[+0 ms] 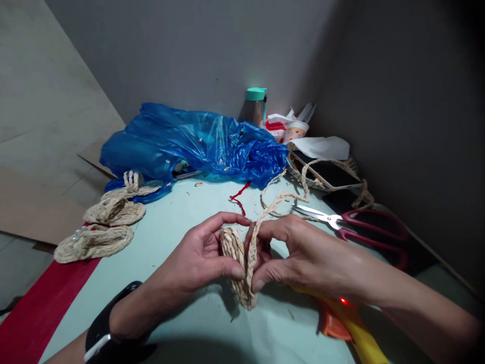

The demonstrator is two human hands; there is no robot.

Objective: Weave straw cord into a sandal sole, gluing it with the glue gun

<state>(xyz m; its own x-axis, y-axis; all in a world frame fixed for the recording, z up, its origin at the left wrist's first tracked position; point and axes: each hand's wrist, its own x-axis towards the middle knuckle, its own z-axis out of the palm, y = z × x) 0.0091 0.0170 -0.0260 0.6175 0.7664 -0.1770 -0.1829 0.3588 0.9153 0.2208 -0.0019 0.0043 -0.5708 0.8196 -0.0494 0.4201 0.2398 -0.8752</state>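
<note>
Between my hands is a coiled piece of braided straw (pixel 233 247), held tilted over the table. My left hand (pixel 206 253) grips its left side, thumb in front and fingers curled behind. On the right, my right hand (pixel 286 253) pinches the straw braid (pixel 250 263) against the coil, some fingers hidden behind it. From there the loose braid rises and loops back toward the right rear. Partly under my right forearm lies a yellow tool (pixel 358 328) with an orange trigger-like part and a lit red light, probably a glue gun. Scissors (pixel 335 220) with dark red handles lie beyond my right hand.
Small woven straw slippers (pixel 94 242) line the table's left side, by a red strip (pixel 49 308). A blue plastic bag (pixel 189 141) spreads along the back. Behind it stand a bottle (pixel 256 106) and paper cup (pixel 296 130). A phone (pixel 328 169) rests on a basket. Red yarn (pixel 238 194) lies mid-table.
</note>
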